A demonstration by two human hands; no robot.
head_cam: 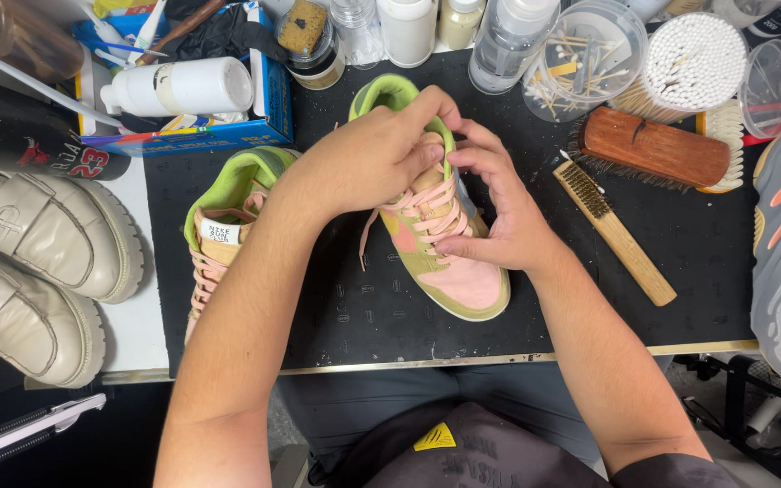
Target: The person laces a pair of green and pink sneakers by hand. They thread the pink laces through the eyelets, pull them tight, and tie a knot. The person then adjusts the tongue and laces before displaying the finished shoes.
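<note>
**A:** what's the shoe made of? looks fuzzy

**B:** yeah, suede-ish pink and olive sneaker (pixel 445 262) with a lime lining, on the black mat (pixel 698 253). Left hand (pixel 368 163) pinches the tongue, right hand (pixel 499 212) is closed on the pink laces (pixel 427 212).

**A:** anything crowding it?

**B:** its twin (pixel 228 212) lies just left, a wooden brush (pixel 657 149) and a thin wire brush (pixel 612 230) to the right, bottles behind.

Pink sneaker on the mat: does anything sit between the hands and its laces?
Nothing visible does. The left hand and right hand are both already on the pink sneaker, fingers at its laces. The second sneaker lies apart to the left, the brushes to the right.
</note>
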